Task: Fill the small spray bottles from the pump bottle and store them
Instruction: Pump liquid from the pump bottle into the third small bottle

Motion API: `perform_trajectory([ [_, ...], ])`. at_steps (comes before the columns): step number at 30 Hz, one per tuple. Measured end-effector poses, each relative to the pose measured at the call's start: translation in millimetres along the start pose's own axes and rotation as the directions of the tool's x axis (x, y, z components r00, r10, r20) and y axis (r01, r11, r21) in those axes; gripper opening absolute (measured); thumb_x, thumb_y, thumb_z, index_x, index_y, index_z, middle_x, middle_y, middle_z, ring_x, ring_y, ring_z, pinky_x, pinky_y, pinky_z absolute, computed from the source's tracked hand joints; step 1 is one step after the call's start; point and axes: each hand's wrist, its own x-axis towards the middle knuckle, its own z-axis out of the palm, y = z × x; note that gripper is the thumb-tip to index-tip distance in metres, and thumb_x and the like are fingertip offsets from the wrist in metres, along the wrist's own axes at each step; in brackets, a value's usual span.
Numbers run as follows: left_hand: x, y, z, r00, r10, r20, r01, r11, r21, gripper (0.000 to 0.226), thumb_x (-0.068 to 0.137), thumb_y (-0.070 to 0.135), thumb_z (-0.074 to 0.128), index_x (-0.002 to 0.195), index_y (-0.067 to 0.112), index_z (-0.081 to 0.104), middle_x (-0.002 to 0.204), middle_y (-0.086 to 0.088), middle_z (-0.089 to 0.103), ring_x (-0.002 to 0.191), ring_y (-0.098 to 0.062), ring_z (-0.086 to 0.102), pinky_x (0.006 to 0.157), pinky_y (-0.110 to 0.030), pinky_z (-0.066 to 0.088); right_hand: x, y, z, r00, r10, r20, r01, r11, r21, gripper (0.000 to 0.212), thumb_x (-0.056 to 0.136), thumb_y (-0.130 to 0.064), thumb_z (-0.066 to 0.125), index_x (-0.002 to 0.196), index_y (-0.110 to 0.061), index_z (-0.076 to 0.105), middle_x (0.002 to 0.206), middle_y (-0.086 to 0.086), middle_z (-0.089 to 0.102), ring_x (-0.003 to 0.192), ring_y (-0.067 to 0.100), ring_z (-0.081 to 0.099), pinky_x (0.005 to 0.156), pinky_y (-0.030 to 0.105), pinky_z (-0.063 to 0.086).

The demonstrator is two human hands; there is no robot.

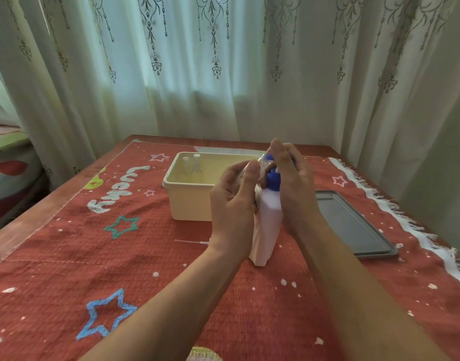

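Note:
A white pump bottle (pixel 266 225) with a blue pump head (pixel 271 178) stands upright on the red cloth in the middle of the table. My right hand (pixel 291 183) rests over the blue pump head from the right. My left hand (pixel 234 201) holds a small clear spray bottle (pixel 261 165) tilted against the pump's spout. Behind them sits a cream plastic box (pixel 187 204). Two small spray bottles (pixel 191 164) stand upright in its far left corner. A thin white spray tube (pixel 192 241) lies on the cloth left of the pump bottle.
A grey flat tray (pixel 353 227) lies to the right of the pump bottle. The red star-patterned cloth (pixel 119 269) covers the table, with a white fringe along its right edge. Curtains hang close behind the table.

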Motion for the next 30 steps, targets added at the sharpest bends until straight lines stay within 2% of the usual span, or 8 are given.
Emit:
perform_trajectory([
  [2,-0.7,-0.6,0.0,1.0,0.0,0.006,0.0,1.0,0.0,0.012,0.099,0.018,0.058,0.1,0.01,0.067,0.075,0.008,0.069,0.064,-0.003,0.063,0.062,-0.018,0.049,-0.2,0.1,0.1,1.0,0.008,0.0,-0.008,1.0,0.0,0.025,0.099,-0.031,0.057,0.085,-0.011,0.058,0.073,0.001,0.059,0.06,0.015,0.053,0.055,0.022,0.048],
  [7,-2.3,-3.7,-1.7,1.0,0.002,0.011,-0.002,1.0,0.016,0.015,0.098,0.02,0.058,0.103,0.01,0.067,0.076,0.007,0.069,0.068,-0.005,0.064,0.064,-0.02,0.05,1.6,2.0,-2.9,1.0,0.0,0.018,0.0,1.0,-0.014,0.021,0.099,-0.012,0.053,0.078,-0.01,0.056,0.07,0.002,0.054,0.058,0.015,0.05,0.055,0.028,0.044],
  [10,-1.8,-1.1,-0.2,1.0,0.005,0.003,-0.005,1.0,0.021,0.013,0.098,0.019,0.058,0.102,0.01,0.067,0.07,0.011,0.067,0.059,-0.002,0.06,0.06,-0.018,0.047,0.6,0.8,-3.2,1.0,-0.003,0.015,0.004,1.0,-0.014,0.021,0.1,-0.02,0.055,0.082,-0.01,0.058,0.072,0.001,0.057,0.06,0.014,0.053,0.056,0.026,0.047],
  [13,-1.0,-0.1,0.1,1.0,0.005,0.006,-0.006,1.0,0.03,0.013,0.099,0.02,0.058,0.101,0.012,0.068,0.078,0.007,0.07,0.065,-0.004,0.063,0.063,-0.02,0.05,-1.0,1.0,-2.3,1.0,-0.007,0.018,0.007,1.0,-0.015,0.024,0.096,-0.035,0.059,0.088,-0.012,0.061,0.072,-0.004,0.061,0.061,0.013,0.056,0.056,0.023,0.05],
  [16,-1.8,-2.7,-0.6,1.0,-0.007,0.005,0.007,1.0,0.029,0.016,0.098,0.022,0.058,0.104,0.011,0.068,0.085,0.002,0.072,0.076,-0.01,0.068,0.07,-0.025,0.054,1.0,3.1,-4.2,1.0,-0.016,0.013,0.016,0.998,-0.053,0.02,0.099,-0.025,0.059,0.083,-0.014,0.061,0.073,-0.002,0.059,0.061,0.014,0.054,0.057,0.026,0.049],
  [20,-2.3,-3.8,-1.7,1.0,-0.016,0.005,0.016,1.0,0.021,0.018,0.097,0.022,0.059,0.105,0.009,0.068,0.086,-0.002,0.073,0.08,-0.015,0.069,0.074,-0.032,0.054,3.2,4.1,-5.2,0.999,-0.02,0.027,0.021,0.999,-0.027,0.027,0.1,-0.013,0.055,0.073,-0.016,0.059,0.069,-0.001,0.055,0.061,0.014,0.051,0.057,0.026,0.045],
  [26,0.2,-1.3,0.4,1.0,-0.011,0.008,0.011,1.0,0.018,0.012,0.098,0.019,0.058,0.101,0.012,0.068,0.083,0.002,0.073,0.074,-0.01,0.068,0.069,-0.026,0.054,0.5,-0.2,-1.5,1.0,-0.006,0.019,0.005,1.0,0.002,0.026,0.099,-0.032,0.056,0.083,-0.013,0.059,0.067,-0.001,0.058,0.059,0.013,0.053,0.056,0.021,0.048],
  [30,-0.8,-4.2,-1.2,1.0,0.0,0.012,-0.001,1.0,0.03,0.015,0.098,0.021,0.059,0.103,0.011,0.069,0.089,-0.002,0.073,0.084,-0.016,0.069,0.077,-0.034,0.054,2.5,3.5,-3.6,1.0,-0.008,0.025,0.008,1.0,-0.001,0.023,0.1,-0.018,0.056,0.077,-0.013,0.057,0.069,0.003,0.054,0.059,0.017,0.05,0.055,0.028,0.045],
])
